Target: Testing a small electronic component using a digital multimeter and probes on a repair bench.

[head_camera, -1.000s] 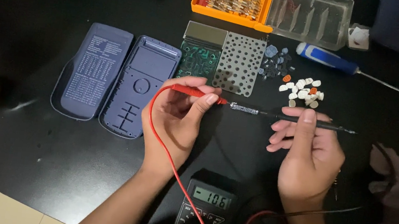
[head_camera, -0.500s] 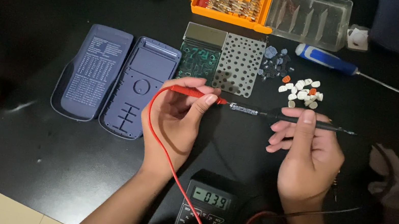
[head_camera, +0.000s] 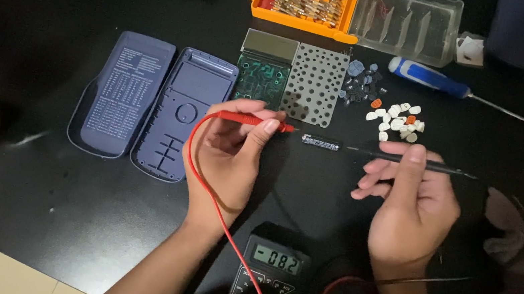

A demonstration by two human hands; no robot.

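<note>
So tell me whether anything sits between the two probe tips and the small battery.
Nothing visible does. The red probe in the left hand meets one end of the battery; the black probe under the right hand meets the other.

Dim, warm overhead light, dark corners, soft shadows, slight blur

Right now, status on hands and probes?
Left hand pinches red probe; right hand holds black probe. Both tips on small black battery. Nothing blocking.
</note>
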